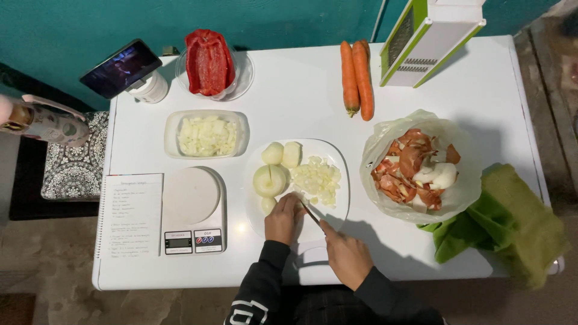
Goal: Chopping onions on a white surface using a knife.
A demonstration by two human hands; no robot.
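Left hand (283, 218) pins onion piece (270, 205) on white cutting board (337, 207); right hand (346, 259) clamped on knife (313, 216). Diced pile (317, 179) on board; tub of diced onion (206, 135) left of board. Three peeled pieces (271, 174) on board uncut.

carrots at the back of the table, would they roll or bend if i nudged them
The two carrots look whole and thick, so probably stiff, not bendy. Being round and tapered, they would likely roll in a curve on the smooth white table.
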